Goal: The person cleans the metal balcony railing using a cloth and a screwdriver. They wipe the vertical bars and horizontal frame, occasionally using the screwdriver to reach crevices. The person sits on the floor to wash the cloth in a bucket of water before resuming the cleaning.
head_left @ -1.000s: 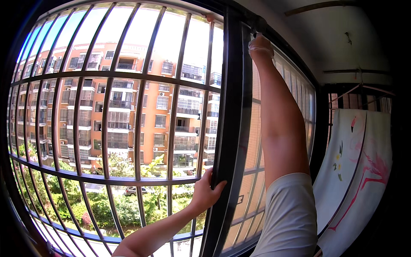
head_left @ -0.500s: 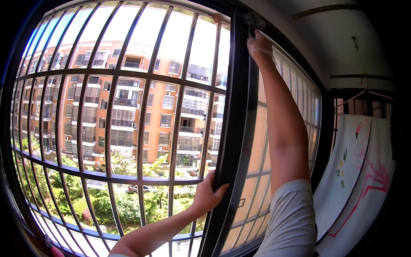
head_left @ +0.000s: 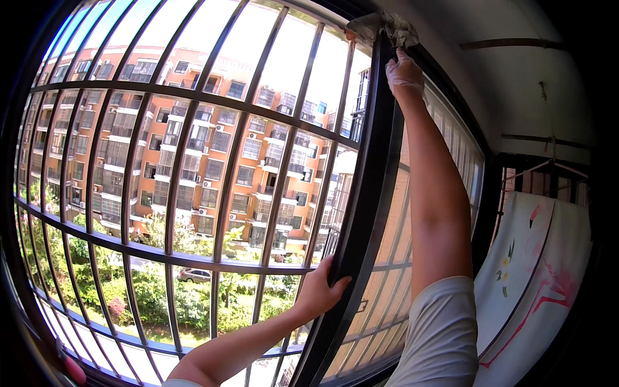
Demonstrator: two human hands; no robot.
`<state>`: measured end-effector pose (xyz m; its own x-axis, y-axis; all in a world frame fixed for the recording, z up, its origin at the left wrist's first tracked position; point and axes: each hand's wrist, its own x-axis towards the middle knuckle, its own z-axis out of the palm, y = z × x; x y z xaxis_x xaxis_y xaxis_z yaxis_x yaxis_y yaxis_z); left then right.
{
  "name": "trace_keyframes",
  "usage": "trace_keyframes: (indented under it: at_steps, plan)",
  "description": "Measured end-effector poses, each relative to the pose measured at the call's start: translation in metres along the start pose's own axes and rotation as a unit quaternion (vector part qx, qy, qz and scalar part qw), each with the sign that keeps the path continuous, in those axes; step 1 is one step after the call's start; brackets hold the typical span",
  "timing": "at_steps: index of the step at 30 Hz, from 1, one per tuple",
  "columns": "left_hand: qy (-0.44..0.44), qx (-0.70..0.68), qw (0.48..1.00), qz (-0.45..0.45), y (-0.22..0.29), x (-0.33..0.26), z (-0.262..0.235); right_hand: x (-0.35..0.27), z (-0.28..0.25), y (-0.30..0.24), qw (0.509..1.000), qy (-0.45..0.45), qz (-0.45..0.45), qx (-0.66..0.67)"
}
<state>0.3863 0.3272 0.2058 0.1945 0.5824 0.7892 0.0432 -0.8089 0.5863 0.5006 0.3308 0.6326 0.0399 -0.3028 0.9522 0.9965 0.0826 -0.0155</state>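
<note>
My right hand (head_left: 405, 72) reaches high up to the top of the dark window frame (head_left: 364, 200) and grips a crumpled grey cloth (head_left: 382, 27) pressed against the frame's upper corner. Lower down, my left hand (head_left: 320, 291) wraps around the same dark vertical frame post at about waist height in the picture. Both arms come up from the lower edge; the right arm wears a short grey sleeve.
A metal security grille (head_left: 193, 180) of curved bars covers the window, with orange apartment blocks and trees beyond. A white cloth with pink and flower prints (head_left: 535, 277) hangs at the right under a rail. A pink object (head_left: 72, 369) sits at the lower left sill.
My right hand has stayed at the top of the frame while the view shifted, bringing the grey cloth into sight. My left hand keeps its hold on the post.
</note>
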Motion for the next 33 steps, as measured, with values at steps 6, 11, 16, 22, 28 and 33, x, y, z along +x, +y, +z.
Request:
trace_keyframes:
  at_steps: [6,11,16,22,28,33]
  plan:
    - [0.000,-0.018,1.000,0.000,-0.002,0.001,-0.001,-0.053,-0.028,-0.010,0.998,-0.018,-0.016,-0.061]
    - [0.014,-0.039,0.999,0.021,-0.003,0.002,0.002,-0.054,-0.041,-0.006,0.995,0.015,-0.032,-0.092]
    - [0.021,-0.047,0.999,0.009,0.001,0.000,-0.005,-0.087,-0.058,-0.019,0.982,-0.024,-0.104,-0.156]
    - [0.031,-0.059,0.998,0.014,0.002,-0.001,-0.001,-0.113,-0.080,-0.040,0.986,-0.084,-0.081,-0.119]
    - [-0.032,-0.060,0.997,-0.027,-0.002,-0.017,-0.030,-0.165,-0.099,-0.061,0.982,-0.120,0.035,0.140]
    - [0.109,-0.133,0.984,0.052,0.006,-0.033,-0.089,-0.239,-0.119,-0.053,0.916,-0.165,0.141,0.337]
